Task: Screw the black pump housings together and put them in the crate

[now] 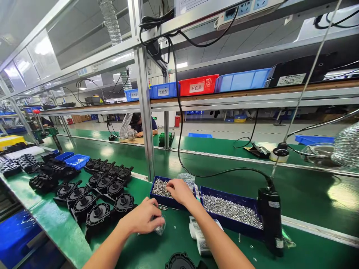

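My right hand (179,190) reaches into a blue bin of long metal screws (160,187). Its fingertips are drawn together at the screws, and what lies between them is hidden. Lower and to the left, my left hand (144,216) has curled fingers over a small clear plastic bag (160,228) at the green bench top, with shiny bits showing through. A few loose screws (163,207) lie between the hand and the bin. Beside my right forearm, a second blue bin holds many small metal nuts or washers (230,209). A black round housing (181,260) sits at the bottom edge.
Rows of black housings (98,215) stand on the left. A black power screwdriver (269,218) hangs at the right, its cable looping behind the bins. White containers (202,239) lie under my right forearm. A metal post (146,123) rises behind the bins. Another person (146,127) works across the bench.
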A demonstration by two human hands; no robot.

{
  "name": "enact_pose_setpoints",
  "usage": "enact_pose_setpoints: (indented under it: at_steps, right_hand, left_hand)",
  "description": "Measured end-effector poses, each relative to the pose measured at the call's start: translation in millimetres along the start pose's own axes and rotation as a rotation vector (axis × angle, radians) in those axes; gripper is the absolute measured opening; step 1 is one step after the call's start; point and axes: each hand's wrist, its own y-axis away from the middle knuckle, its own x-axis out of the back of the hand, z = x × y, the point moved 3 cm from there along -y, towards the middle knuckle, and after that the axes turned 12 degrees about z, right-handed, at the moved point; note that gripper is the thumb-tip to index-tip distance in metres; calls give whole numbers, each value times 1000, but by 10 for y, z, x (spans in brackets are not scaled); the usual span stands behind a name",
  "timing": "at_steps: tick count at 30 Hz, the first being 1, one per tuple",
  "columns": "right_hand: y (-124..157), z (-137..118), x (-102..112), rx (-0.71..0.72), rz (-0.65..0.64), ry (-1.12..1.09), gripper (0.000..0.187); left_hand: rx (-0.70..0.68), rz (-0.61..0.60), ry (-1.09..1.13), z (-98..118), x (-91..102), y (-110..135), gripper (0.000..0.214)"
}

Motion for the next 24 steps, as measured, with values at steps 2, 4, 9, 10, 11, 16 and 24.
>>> enact_pose_setpoints:
  at_steps: [2, 4, 9, 10, 11, 16, 24]
  right_hand:
    - [35, -28, 93, 14, 16, -42, 18]
    - [78, -54, 179, 25, 8, -91, 21]
    - [186, -54, 270, -17, -114, -241, 17]
    - [205, -42, 267, -35, -142, -274, 16]
    - [223, -28, 258, -54, -173, -305, 14]
    - [280, 66, 184, -143, -288, -435, 8]
    - [254, 58, 121, -204, -286, -617, 15]
  left_hand:
    - [47, 15, -203, -23, -50, 1, 30]
    - [107, 1, -340, -41, -128, -9, 21]
    - [275, 18, -236, -51, -322, -58, 10]
    - [308, 36, -190, -61, -346, -63, 12]
    - [335, 50, -150, -77, -363, -66, 14]
    - [421, 157, 65, -189, -321, -55, 10]
    - [540, 431, 620, -303, -221, -184, 41]
